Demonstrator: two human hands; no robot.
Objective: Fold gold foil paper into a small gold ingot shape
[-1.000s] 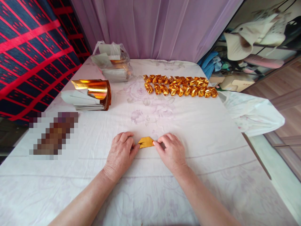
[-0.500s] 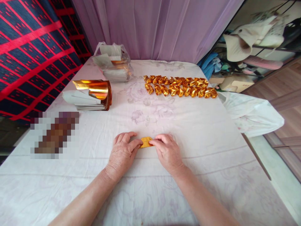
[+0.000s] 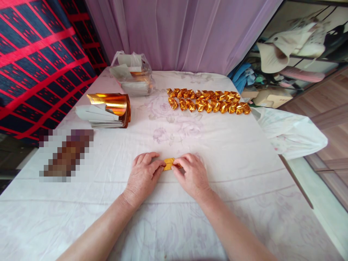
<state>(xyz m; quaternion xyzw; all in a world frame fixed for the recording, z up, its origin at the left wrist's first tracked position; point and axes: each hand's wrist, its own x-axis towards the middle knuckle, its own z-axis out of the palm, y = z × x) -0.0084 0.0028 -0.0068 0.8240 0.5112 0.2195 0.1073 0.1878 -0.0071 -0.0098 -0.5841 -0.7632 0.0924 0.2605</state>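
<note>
A small folded piece of gold foil paper (image 3: 169, 164) lies on the cloth between my hands. My left hand (image 3: 144, 172) pinches its left end between thumb and forefinger, the other fingers curled on the cloth. At the opposite end, my right hand (image 3: 191, 173) grips the paper with thumb and fingertips, which hide that edge. Farther off stand two rows of folded shiny gold paper pieces (image 3: 209, 106). A stack of gold foil sheets (image 3: 115, 105) with pale backs, curled over, sits to the left.
A clear plastic bag (image 3: 133, 74) of more sheets stands at the back left. A pixelated patch (image 3: 66, 156) covers something at left. Off the right edge hangs a white plastic bag (image 3: 296, 132); beyond it, shelves hold a cap (image 3: 274, 54). A floral cloth (image 3: 174, 224) covers the table.
My right fingertips have shifted slightly at the paper's right end, which now looks more folded over. My left hand keeps its pinch. The view has moved a little.
</note>
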